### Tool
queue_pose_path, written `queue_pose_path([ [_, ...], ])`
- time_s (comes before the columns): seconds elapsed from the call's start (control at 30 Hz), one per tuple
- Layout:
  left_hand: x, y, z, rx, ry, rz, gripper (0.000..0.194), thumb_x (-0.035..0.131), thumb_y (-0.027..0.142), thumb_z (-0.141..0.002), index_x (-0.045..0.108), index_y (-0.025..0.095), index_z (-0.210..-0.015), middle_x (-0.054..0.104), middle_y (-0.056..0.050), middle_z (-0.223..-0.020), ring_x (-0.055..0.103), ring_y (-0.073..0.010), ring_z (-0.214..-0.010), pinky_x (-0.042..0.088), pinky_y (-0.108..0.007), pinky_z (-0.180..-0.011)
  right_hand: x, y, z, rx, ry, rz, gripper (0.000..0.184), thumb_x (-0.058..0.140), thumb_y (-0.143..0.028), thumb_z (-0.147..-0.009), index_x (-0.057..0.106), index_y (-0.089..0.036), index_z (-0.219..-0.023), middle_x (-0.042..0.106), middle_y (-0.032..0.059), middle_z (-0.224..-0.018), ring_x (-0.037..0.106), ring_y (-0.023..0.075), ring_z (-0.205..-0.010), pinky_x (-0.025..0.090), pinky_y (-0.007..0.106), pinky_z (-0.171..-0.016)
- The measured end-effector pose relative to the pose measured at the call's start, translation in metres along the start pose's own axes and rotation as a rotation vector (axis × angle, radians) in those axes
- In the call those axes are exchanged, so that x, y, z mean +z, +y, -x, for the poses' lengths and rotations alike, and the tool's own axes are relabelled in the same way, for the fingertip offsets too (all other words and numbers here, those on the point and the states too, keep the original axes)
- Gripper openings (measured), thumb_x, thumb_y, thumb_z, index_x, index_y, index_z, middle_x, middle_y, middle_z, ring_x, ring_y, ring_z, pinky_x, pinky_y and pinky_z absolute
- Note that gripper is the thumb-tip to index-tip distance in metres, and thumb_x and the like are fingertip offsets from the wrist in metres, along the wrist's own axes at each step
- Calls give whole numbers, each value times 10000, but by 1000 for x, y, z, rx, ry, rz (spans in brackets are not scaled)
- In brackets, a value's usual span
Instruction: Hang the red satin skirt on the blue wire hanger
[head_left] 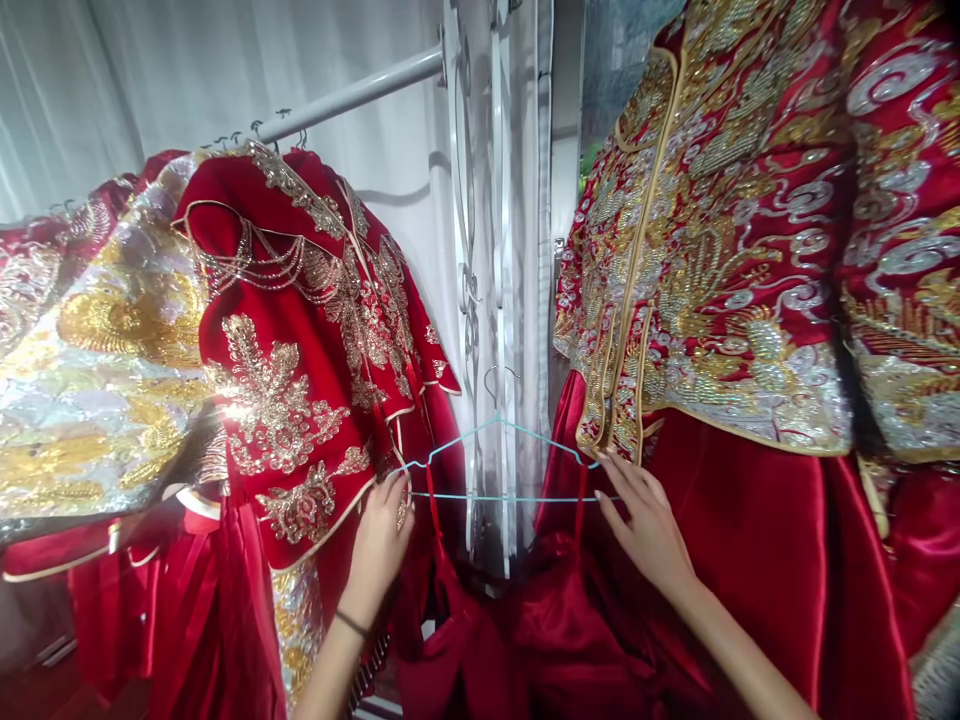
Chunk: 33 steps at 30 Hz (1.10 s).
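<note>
In the head view a thin light-blue wire hanger point(495, 420) is held level at the middle, its metal hook pointing up. A dark red satin slip dress point(559, 610) hangs from it by two thin straps, one in each notch. My left hand point(381, 545) is closed around the hanger's left end. At the right end, my right hand point(641, 515) grips the hanger between thumb and fingers. The dress's lower part runs out of the frame.
At left, a white rail point(360, 92) carries several garments, including a red jacket point(315, 270) with gold embroidery and a gold-and-white one point(127, 330). An embroidered jacket point(720, 230) hangs close at right, above a red satin skirt point(757, 560). White curtains point(225, 60) stand behind.
</note>
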<state>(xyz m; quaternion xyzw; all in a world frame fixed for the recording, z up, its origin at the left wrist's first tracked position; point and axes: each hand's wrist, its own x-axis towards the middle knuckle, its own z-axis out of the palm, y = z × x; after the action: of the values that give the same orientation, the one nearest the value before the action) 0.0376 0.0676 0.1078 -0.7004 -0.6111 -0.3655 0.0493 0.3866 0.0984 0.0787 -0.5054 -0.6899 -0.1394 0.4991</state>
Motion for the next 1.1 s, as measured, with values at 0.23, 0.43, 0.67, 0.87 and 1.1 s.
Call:
queue_pose_path([
  [0.23, 56, -26, 106, -363, -375, 149, 264, 475, 282, -765, 622, 145, -936, 669, -112, -955, 613, -210, -918, 457, -287, -818, 35, 19, 110, 596, -25, -153, 530, 454, -397, -706, 550, -120, -1148, 592, 154, -1144, 534, 300, -1056, 394, 446, -920],
  [0.43, 68, -30, 132, -399, -503, -78, 224, 476, 204, -770, 617, 165, -940, 651, -99, -1001, 594, -199, -956, 421, -277, -828, 53, 31, 174, 953, -477, -303, 266, 546, -325, -550, 649, -203, -763, 704, 86, -780, 644, 291, -821, 472, 328, -691],
  [0.67, 71, -45, 127, -540, -638, -82, 323, 480, 217, -799, 527, 93, -1094, 650, -156, -1005, 605, -209, -961, 419, -258, -783, 22, 25, 182, 1108, -370, -344, 124, 542, -349, -553, 575, -233, -525, 664, 50, -576, 649, 281, -646, 485, 344, -560],
  [0.87, 53, -54, 125, -515, -495, -164, 364, 354, 150, -828, 499, 83, -1156, 616, -189, -1050, 598, -230, -963, 430, -308, -794, -15, 16, 170, 1337, 51, -990, 242, 699, -396, -526, 640, -220, -681, 698, 50, -752, 653, 226, -775, 531, 337, -713],
  [1.1, 38, -57, 110, -282, -260, -85, 490, 314, -13, -727, 618, 203, -1044, 524, -97, -1154, 522, -181, -1060, 430, -277, -857, -28, -8, 160, 1186, 169, -1190, 308, 688, -319, -592, 649, -256, -890, 656, 37, -1056, 595, 230, -992, 521, 369, -815],
])
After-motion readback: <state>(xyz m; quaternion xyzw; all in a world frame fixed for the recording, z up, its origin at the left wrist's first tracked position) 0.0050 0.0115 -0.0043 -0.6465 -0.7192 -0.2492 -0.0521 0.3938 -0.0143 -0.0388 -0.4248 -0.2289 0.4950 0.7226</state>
